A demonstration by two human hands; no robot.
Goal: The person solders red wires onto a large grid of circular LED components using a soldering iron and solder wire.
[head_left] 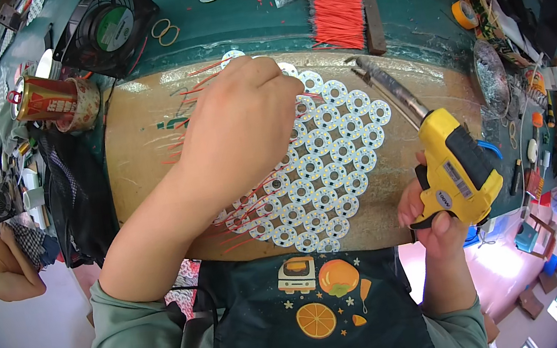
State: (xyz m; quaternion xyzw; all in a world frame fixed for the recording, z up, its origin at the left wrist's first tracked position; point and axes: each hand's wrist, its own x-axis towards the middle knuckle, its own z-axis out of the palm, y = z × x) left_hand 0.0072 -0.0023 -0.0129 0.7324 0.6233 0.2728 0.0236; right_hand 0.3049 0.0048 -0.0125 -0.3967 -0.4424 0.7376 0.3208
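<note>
Left hand (236,126) on LED discs (333,159) (right hand (433,213) holds soldering gun (452,167)).

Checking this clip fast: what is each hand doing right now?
Left hand: fingers curled shut over the white round LED boards, apparently pinching a thin red wire.
Right hand: closed around the yellow soldering gun.

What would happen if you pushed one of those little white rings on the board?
The white rings look thin and flat, so one would probably slide, not roll or tip. They seem light. Many have thin red wires attached, which look floppy and might drag or snag neighbouring rings packed close on the brown board.
</note>
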